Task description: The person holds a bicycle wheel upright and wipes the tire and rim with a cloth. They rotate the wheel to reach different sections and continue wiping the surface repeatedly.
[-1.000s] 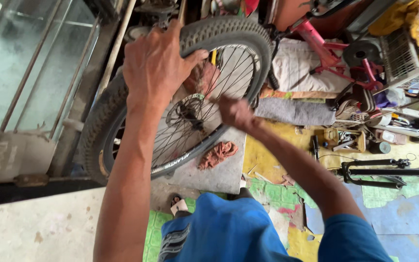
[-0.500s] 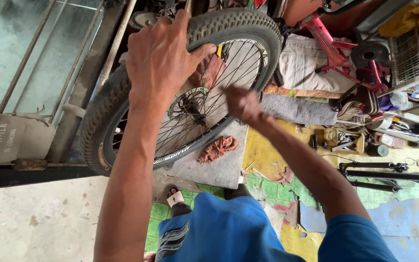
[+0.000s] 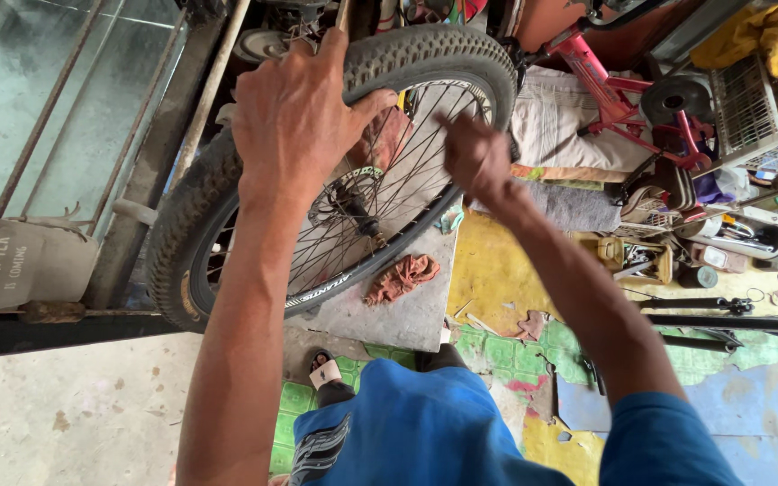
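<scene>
Left hand: my left hand (image 3: 294, 117) lies over the top of the bicycle wheel (image 3: 335, 171), fingers curled down on the knobby tyre (image 3: 425, 54) and thumb pressed against its sidewall; it is closed on the tyre.
Right hand: my right hand (image 3: 477, 157) is inside the wheel's right half, fingers drawn together at the spokes (image 3: 407, 171); I cannot tell whether it pinches a spoke or a small tool.
Wheel: it stands upright but leaning, the black tyre mounted on its rim, the hub (image 3: 353, 202) just below my left wrist, over a grey slab (image 3: 407, 310).
Rag: a reddish rag (image 3: 401, 277) lies on the slab, just beside the lower edge of the tyre.
Legs: my blue shorts (image 3: 416, 432) fill the bottom of the view, one sandalled foot (image 3: 326, 373) on the green patterned floor.
Right side: a red bicycle frame (image 3: 610, 85), a white wire basket (image 3: 758, 103) and scattered tools sit well apart from the wheel.
Left side: a glass panel (image 3: 38, 108) with metal bars stands beside the tyre.
</scene>
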`<act>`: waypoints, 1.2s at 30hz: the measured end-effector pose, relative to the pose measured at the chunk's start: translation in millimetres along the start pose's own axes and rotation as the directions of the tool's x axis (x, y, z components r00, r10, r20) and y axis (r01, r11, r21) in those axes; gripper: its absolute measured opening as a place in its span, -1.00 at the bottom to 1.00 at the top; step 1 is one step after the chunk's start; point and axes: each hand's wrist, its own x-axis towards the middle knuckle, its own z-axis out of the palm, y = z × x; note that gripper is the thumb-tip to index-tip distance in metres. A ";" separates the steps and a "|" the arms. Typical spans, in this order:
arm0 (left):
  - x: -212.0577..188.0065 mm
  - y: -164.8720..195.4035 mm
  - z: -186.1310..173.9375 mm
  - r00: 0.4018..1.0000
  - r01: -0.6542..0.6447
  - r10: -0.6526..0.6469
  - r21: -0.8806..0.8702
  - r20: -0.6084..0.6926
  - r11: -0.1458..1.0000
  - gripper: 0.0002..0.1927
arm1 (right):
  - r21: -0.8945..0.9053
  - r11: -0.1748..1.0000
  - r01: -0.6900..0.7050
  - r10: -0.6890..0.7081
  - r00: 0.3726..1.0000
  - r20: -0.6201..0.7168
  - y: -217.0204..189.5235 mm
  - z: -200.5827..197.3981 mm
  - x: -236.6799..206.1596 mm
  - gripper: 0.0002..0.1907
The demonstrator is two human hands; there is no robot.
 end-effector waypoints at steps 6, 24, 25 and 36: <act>1.4 4.2 -1.1 1.000 -0.019 0.020 0.046 -0.021 0.999 -0.27 | 0.140 0.989 0.053 -0.064 0.995 0.076 -61.1 44.9 -52.7 -0.74; 2.0 4.2 -0.8 0.998 -0.029 0.031 0.039 -0.049 0.999 -0.31 | 0.206 0.976 -0.071 0.065 0.997 0.033 -107.1 56.5 -71.1 -0.68; 0.1 3.4 -2.1 0.998 -0.023 0.024 0.029 -0.049 0.999 -0.30 | 0.190 0.978 -0.086 0.076 0.995 0.061 -107.1 56.0 -72.1 -0.73; -1.7 2.2 -6.4 1.000 -0.012 0.012 -0.029 -0.027 0.999 -0.33 | -0.129 0.988 0.082 -0.083 0.997 -0.002 10.1 -10.2 3.5 -0.76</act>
